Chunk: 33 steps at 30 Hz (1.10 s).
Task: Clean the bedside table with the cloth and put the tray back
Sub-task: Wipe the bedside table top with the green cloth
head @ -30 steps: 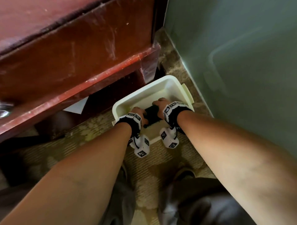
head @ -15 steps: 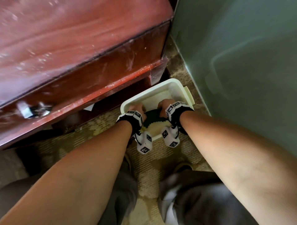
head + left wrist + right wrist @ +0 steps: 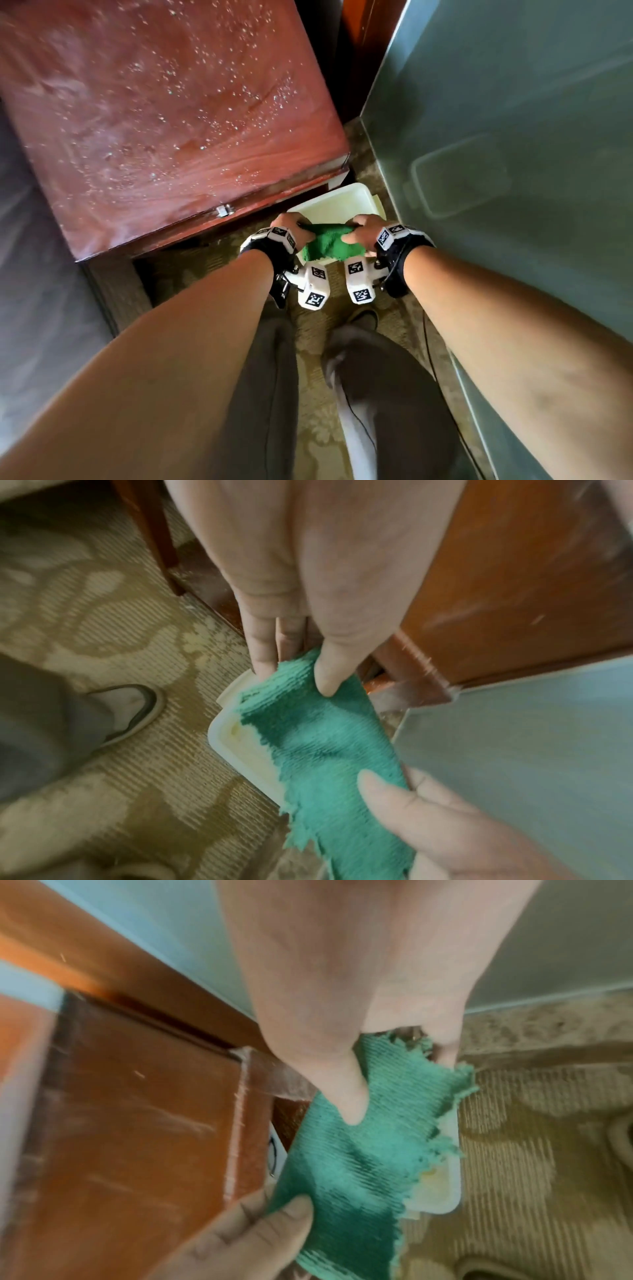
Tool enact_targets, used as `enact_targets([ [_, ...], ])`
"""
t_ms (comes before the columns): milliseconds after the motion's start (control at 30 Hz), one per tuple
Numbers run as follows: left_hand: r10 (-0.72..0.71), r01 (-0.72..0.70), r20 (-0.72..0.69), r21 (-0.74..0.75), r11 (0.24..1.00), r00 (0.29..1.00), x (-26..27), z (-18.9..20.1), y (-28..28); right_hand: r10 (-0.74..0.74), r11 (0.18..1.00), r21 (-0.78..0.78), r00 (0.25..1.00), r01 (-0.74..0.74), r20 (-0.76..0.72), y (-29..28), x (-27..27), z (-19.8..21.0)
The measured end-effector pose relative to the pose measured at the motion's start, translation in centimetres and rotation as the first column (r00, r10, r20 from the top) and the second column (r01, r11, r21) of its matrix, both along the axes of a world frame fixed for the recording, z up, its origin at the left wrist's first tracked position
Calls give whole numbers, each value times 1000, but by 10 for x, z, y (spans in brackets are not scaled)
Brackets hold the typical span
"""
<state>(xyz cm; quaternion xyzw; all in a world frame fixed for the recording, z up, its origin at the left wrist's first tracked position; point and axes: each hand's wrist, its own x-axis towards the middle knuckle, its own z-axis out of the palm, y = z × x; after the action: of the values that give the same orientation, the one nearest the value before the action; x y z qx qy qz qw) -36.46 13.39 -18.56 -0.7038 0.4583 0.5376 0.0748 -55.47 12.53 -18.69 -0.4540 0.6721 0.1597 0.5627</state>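
Both hands pinch the green cloth (image 3: 327, 244) and hold it stretched between them: left hand (image 3: 289, 228) has thumb on top and fingers underneath at one end, right hand (image 3: 364, 232) grips the opposite end the same way, thumb pressed onto the pile. In the left wrist view the cloth (image 3: 322, 745) runs from the left hand (image 3: 308, 593) down to the right hand (image 3: 445, 821), its near edge frayed and ragged. The right wrist view shows the same span reversed, cloth (image 3: 369, 1150) from right hand (image 3: 349, 1015) to left hand (image 3: 260, 1240). Cloth hangs in the air directly above the white tray (image 3: 337, 205), not resting in it as far as the views show. Tray (image 3: 240, 750) sits on the patterned carpet (image 3: 315, 425), tucked between the foot of the red-brown bedside table (image 3: 164, 123) and the pale green wall (image 3: 513, 137); its far end reaches partly under the table's front edge. The tabletop is speckled with pale flecks and streaks; a small metal catch (image 3: 224, 209) shows on its front edge. Below, grey trousers (image 3: 383, 394) and 1 slipper (image 3: 133, 710) stand on the carpet just beside the tray.
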Motion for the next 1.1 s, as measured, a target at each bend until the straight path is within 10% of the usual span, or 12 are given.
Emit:
enact_targets([
  [267, 202, -203, -19, -52, 978, 979, 33, 126, -3, -276, 959, -64, 961, 275, -9, -6, 31, 124],
  [767, 362, -376, -200, -39, 926, 911, 105, 262, -50, -121, 856, -503, 992, 123, 38, -61, 133, 271],
  [1100, 608, -631, -362, 65, 773, 707, 137, 325, -101, 144, 862, -487, 989, -139, -27, -104, 183, 315],
])
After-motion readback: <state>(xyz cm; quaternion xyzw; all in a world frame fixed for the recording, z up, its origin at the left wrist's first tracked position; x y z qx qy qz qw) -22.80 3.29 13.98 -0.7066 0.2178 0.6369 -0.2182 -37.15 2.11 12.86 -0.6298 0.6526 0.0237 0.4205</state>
